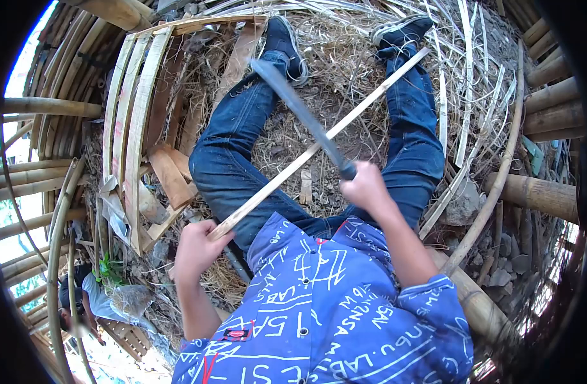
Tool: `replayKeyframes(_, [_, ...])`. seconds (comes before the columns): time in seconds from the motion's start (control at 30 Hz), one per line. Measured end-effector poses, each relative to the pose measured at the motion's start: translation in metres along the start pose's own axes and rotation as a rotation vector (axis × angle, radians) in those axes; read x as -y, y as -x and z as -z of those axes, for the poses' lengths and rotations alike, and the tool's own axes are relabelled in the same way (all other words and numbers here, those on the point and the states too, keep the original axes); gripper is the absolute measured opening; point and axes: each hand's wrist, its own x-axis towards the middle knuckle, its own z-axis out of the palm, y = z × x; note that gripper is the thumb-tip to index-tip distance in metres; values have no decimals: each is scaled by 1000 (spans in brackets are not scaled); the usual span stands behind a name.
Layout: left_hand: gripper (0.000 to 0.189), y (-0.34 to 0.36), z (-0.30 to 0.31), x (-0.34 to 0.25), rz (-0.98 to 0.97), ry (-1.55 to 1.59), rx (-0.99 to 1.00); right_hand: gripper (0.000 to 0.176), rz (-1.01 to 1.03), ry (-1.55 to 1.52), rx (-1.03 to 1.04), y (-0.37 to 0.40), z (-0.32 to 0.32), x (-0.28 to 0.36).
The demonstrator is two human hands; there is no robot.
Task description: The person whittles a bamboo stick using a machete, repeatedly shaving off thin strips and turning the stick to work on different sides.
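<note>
bamboo, a long pale strip (370, 99), ran slantwise from the curled fingers of the left hand (194, 246) up and away between the legs toward the right shoe (402, 29). the left fingers were closed round its near end, and the strip left the fist on the far side. the right hand (365, 185) was shut in a fist round the handle of a long dark knife (293, 102). its blade reached out from those fingers, up and to the left, and crossed the strip just beyond the right knuckles. whether the edge touched the bamboo there could not be told. beyond both fists the person's legs in blue jeans (229, 147) stretched out over dry shavings (345, 70). further left of the left fingers stood a frame of curved bamboo slats (130, 109). out past the right fingers, thick bamboo poles (543, 192) lay stacked. below and left of the left wrist, well apart, another person (82, 301) crouched.
</note>
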Motion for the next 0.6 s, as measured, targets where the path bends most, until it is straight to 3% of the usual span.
replayKeyframes(0.2, [37, -18, -22, -45, -37, -6, -12, 21, 191, -173, 137, 52, -35, 53])
replayKeyframes(0.4, [36, -20, -27, -51, -109, -46, -51, 21, 220, 159, 128, 41, -29, 51])
replayKeyframes(0.5, [36, -17, -22, -47, 14, 63, -33, 20, 164, 230, 84, 29, -14, 42])
replayKeyframes(0.6, [35, -15, -18, -43, -23, 32, -37, 27, -45, 230, 75, 11, 10, 25])
